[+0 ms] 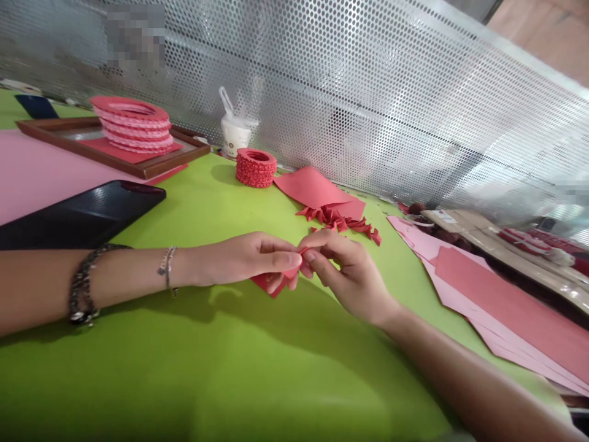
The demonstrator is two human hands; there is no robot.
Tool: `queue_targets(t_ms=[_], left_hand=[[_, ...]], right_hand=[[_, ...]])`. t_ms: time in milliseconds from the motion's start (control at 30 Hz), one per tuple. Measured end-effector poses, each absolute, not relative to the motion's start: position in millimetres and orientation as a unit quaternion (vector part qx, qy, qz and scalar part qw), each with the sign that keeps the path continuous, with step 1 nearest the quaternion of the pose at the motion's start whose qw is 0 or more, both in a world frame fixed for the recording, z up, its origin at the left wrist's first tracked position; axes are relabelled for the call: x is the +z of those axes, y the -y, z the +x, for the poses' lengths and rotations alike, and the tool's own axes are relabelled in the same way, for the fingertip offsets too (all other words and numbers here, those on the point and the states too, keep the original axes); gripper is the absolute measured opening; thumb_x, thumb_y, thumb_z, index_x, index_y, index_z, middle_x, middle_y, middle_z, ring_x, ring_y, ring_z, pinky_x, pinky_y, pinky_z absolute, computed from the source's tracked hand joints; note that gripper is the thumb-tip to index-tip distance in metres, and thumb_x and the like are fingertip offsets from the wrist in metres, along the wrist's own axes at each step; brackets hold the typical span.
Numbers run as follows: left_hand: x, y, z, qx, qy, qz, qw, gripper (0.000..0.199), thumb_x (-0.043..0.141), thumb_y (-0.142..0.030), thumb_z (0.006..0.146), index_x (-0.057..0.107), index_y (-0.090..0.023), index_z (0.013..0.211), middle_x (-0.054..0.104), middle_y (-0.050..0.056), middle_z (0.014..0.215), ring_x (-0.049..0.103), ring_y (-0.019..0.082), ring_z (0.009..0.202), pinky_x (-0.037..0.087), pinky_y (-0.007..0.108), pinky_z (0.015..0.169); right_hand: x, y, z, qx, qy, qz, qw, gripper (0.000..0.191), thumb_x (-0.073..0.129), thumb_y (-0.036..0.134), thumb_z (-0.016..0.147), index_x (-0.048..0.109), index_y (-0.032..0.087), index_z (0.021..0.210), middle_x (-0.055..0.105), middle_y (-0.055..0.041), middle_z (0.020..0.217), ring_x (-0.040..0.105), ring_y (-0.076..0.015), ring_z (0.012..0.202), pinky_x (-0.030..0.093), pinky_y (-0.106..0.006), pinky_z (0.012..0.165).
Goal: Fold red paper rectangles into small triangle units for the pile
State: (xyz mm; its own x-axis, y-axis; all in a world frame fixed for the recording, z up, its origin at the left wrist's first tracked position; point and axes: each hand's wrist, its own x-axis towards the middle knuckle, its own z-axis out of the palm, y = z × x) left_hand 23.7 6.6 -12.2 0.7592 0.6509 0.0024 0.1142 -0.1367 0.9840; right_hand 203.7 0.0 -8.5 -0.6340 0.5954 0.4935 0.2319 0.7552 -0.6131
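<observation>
My left hand (257, 261) pinches a small piece of red paper (269, 286) between thumb and fingers, and part of the paper shows below the hand. At the paper's upper right end, the thumb and index finger of my right hand (347, 270) are closed on its edge. The fingertips of both hands almost meet, so the paper's exact fold is hidden. Just beyond the right hand lies a heap of small folded red paper pieces (340, 219), beside a red paper sheet (313, 187).
A red ring stack (256, 169) stands ahead, near a white cup (235, 138). Pink and red rings (135, 126) sit on a wooden frame (147, 169) at left, behind a black phone-like slab (83, 212). Paper sheets (501, 301) lie at right; a perforated metal screen (368, 92) borders the green table (221, 380).
</observation>
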Motion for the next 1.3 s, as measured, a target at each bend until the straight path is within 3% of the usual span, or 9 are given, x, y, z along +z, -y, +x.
queue_targets(t_ms=[167, 267, 400, 600, 800, 867, 967, 1100, 1300], left_hand=[[-15.8, -8.1, 25.4, 0.226, -0.262, 0.664, 0.663, 0.017, 0.053, -0.032, 0.075, 0.057, -0.019, 0.086, 0.060, -0.003, 0.076, 0.057, 0.008, 0.057, 0.043, 0.021, 0.058], [-17.3, -7.3, 26.9, 0.236, -0.260, 0.664, 0.660, 0.019, 0.055, -0.033, 0.074, 0.057, -0.018, 0.085, 0.061, -0.002, 0.081, 0.060, 0.011, 0.064, 0.045, 0.022, 0.060], [-17.5, -6.4, 27.3, 0.234, -0.276, 0.666, 0.653, 0.022, 0.058, -0.037, 0.071, 0.055, -0.018, 0.082, 0.062, -0.002, 0.080, 0.061, 0.012, 0.065, 0.046, 0.023, 0.061], [-18.6, -7.8, 26.1, 0.235, -0.272, 0.655, 0.665, 0.025, 0.055, -0.039, 0.073, 0.055, -0.017, 0.084, 0.063, -0.001, 0.074, 0.061, 0.012, 0.064, 0.047, 0.025, 0.062], [-16.5, -8.2, 25.9, 0.253, -0.256, 0.645, 0.674, 0.015, 0.054, -0.031, 0.075, 0.055, -0.017, 0.081, 0.061, -0.003, 0.072, 0.057, 0.008, 0.059, 0.044, 0.022, 0.061], [-15.5, -8.5, 25.3, 0.247, -0.251, 0.652, 0.671, 0.014, 0.055, -0.028, 0.074, 0.054, -0.017, 0.082, 0.060, -0.002, 0.075, 0.055, 0.007, 0.059, 0.043, 0.022, 0.063], [-16.2, -9.6, 23.7, 0.252, -0.236, 0.658, 0.669, 0.014, 0.056, -0.028, 0.073, 0.052, -0.016, 0.079, 0.057, -0.004, 0.068, 0.051, 0.007, 0.058, 0.040, 0.021, 0.062], [-21.4, -11.7, 22.4, 0.295, -0.228, 0.622, 0.689, 0.019, 0.057, -0.033, 0.072, 0.049, -0.016, 0.077, 0.050, -0.007, 0.059, 0.044, 0.005, 0.054, 0.035, 0.018, 0.055], [-23.6, -11.7, 25.2, 0.316, -0.265, 0.638, 0.650, 0.015, 0.058, -0.024, 0.072, 0.048, -0.015, 0.066, 0.043, -0.008, 0.053, 0.035, 0.004, 0.048, 0.027, 0.018, 0.047]], right_hand=[[-9.2, 4.6, 200.9, 0.092, 0.899, -0.291, 0.315, 0.036, 0.060, 0.033, 0.072, 0.045, 0.016, 0.100, 0.052, -0.0017, 0.078, 0.048, -0.0086, 0.060, 0.042, -0.022, 0.052], [-10.0, 7.0, 198.4, 0.031, 0.908, -0.301, 0.290, 0.035, 0.058, 0.036, 0.073, 0.046, 0.016, 0.100, 0.050, -0.0036, 0.086, 0.048, -0.0092, 0.063, 0.043, -0.023, 0.054], [-9.1, 7.9, 197.7, 0.023, 0.908, -0.311, 0.280, 0.027, 0.051, 0.031, 0.078, 0.046, 0.015, 0.100, 0.050, -0.0046, 0.089, 0.049, -0.0105, 0.067, 0.045, -0.024, 0.057], [-5.7, 7.2, 201.5, 0.054, 0.919, -0.282, 0.271, 0.037, 0.052, 0.036, 0.076, 0.043, 0.015, 0.106, 0.052, -0.0057, 0.092, 0.052, -0.0133, 0.075, 0.046, -0.026, 0.066], [-6.5, 8.0, 205.1, 0.066, 0.899, -0.285, 0.326, 0.047, 0.048, 0.027, 0.079, 0.027, 0.017, 0.120, 0.052, -0.0058, 0.090, 0.052, -0.0118, 0.065, 0.046, -0.026, 0.057], [-5.3, 8.5, 206.0, 0.055, 0.894, -0.273, 0.351, 0.037, 0.045, 0.020, 0.080, 0.032, 0.018, 0.115, 0.053, -0.0051, 0.089, 0.052, -0.0104, 0.064, 0.046, -0.024, 0.057], [-3.5, 7.5, 207.5, 0.008, 0.896, -0.229, 0.380, 0.015, 0.043, 0.012, 0.082, 0.047, 0.019, 0.095, 0.054, -0.0043, 0.087, 0.054, -0.0114, 0.076, 0.046, -0.025, 0.068], [-3.5, 4.4, 209.8, -0.032, 0.905, -0.186, 0.381, 0.014, 0.045, 0.011, 0.081, 0.052, 0.019, 0.089, 0.053, -0.0061, 0.091, 0.054, -0.0135, 0.086, 0.046, -0.028, 0.075], [-1.1, 1.7, 209.7, -0.027, 0.914, -0.181, 0.362, 0.010, 0.050, 0.015, 0.079, 0.055, 0.019, 0.087, 0.053, -0.0077, 0.092, 0.054, -0.0146, 0.087, 0.047, -0.031, 0.076]])
